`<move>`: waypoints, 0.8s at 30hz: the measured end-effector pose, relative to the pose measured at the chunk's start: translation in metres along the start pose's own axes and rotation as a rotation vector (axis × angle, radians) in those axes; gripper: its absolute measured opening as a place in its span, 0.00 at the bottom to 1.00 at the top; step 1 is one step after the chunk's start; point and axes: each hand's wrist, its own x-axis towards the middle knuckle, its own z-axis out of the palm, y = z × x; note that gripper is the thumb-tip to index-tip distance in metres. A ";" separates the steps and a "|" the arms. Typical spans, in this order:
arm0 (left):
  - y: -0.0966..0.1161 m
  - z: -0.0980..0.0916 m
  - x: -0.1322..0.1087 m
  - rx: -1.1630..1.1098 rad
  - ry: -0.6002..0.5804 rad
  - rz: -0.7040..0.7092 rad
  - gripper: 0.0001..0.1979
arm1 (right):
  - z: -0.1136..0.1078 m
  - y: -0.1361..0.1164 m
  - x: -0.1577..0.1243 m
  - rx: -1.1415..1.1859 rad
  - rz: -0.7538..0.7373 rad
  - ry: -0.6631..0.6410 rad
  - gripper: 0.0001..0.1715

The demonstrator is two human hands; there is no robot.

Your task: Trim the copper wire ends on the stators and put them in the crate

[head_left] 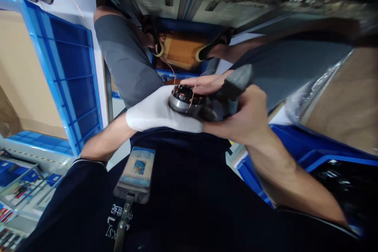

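My left hand (156,110), in a white glove, cups a round metal motor stator (183,100) with copper windings in front of my chest. My bare right hand (236,114) is closed around a dark grey tool handle (233,86) whose head rests against the stator. The right hand's fingers lie stretched over the top of the stator. A thin copper wire (193,90) loops up from the windings.
A blue plastic crate (71,75) stands on the left and another blue bin (319,153) on the right. My knees in grey shorts (126,59) and sandalled feet frame a box of copper scraps (180,51) below. A phone (137,173) hangs on my dark shirt.
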 end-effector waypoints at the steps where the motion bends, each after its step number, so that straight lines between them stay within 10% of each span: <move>1: 0.003 0.004 0.004 -0.061 0.001 -0.017 0.26 | -0.004 -0.009 -0.002 -0.089 -0.015 -0.033 0.35; 9: 0.035 0.010 -0.002 0.294 0.183 0.007 0.16 | -0.046 -0.051 -0.024 -0.725 -0.093 -0.291 0.46; 24: 0.016 0.013 0.005 0.444 0.272 0.059 0.15 | -0.048 -0.055 -0.028 -0.907 -0.112 -0.343 0.39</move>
